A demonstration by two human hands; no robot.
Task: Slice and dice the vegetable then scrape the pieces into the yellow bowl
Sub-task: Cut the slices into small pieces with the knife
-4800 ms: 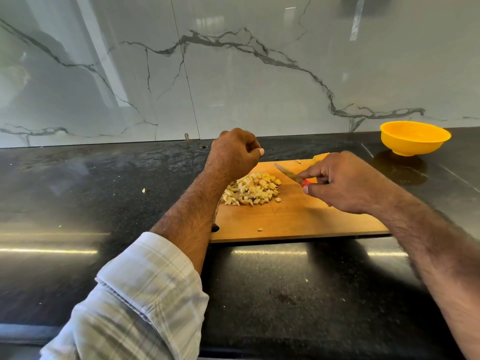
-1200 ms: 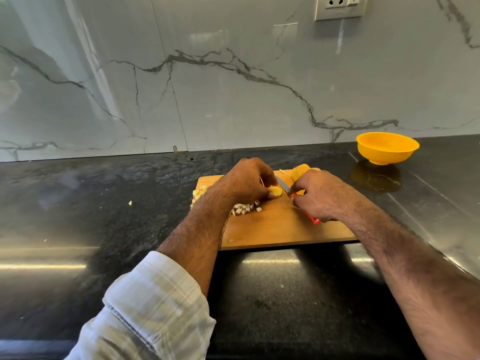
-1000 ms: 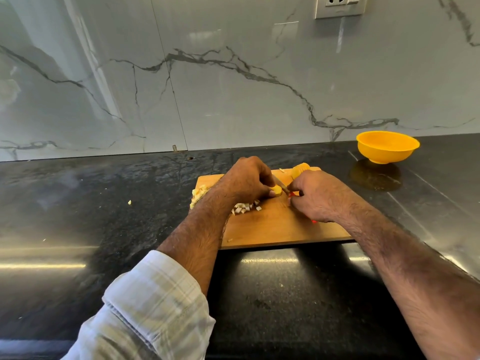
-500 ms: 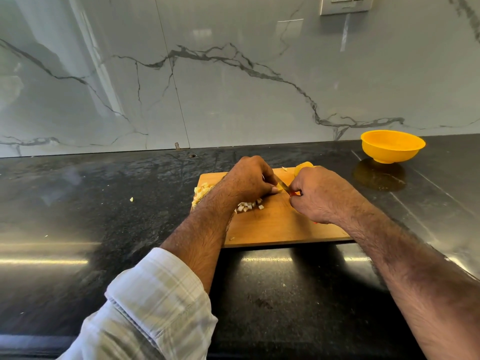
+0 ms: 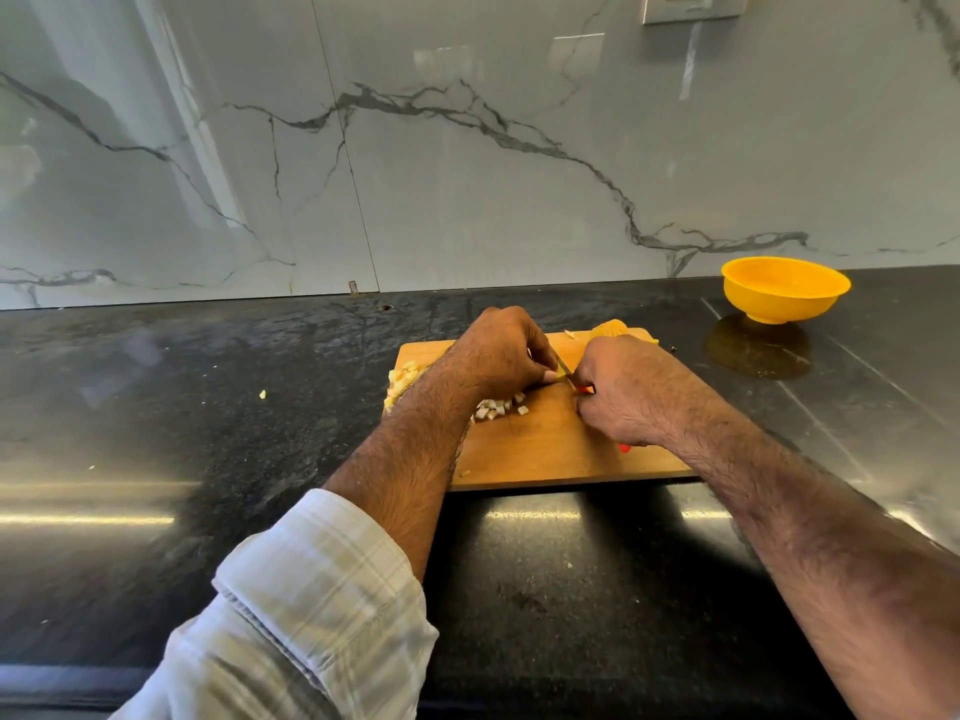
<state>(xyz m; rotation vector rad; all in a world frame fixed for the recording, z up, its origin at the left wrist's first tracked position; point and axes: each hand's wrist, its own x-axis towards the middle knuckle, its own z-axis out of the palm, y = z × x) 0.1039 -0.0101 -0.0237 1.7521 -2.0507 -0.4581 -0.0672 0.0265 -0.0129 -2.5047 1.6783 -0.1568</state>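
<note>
A wooden cutting board [image 5: 550,454] lies on the black counter. My left hand [image 5: 498,353] pinches a small yellow vegetable piece [image 5: 560,375] down on the board. My right hand [image 5: 628,389] grips a red-handled knife [image 5: 566,370], its blade set against that piece. Diced pieces [image 5: 501,407] lie under my left wrist, and a bigger heap [image 5: 402,379] sits at the board's left end. Another yellow vegetable chunk [image 5: 610,327] peeks out behind my right hand. The yellow bowl [image 5: 784,289] stands apart at the back right.
A stray bit [image 5: 263,393] lies on the counter left of the board. The marble wall runs along the back, with a socket plate [image 5: 693,5] high at the right. The counter's front edge is near the bottom of the view.
Since 4.8 s ago my left hand came down onto a yellow piece and the knife moved in against it. In the last second the piece has grown shorter; both hands stay close together.
</note>
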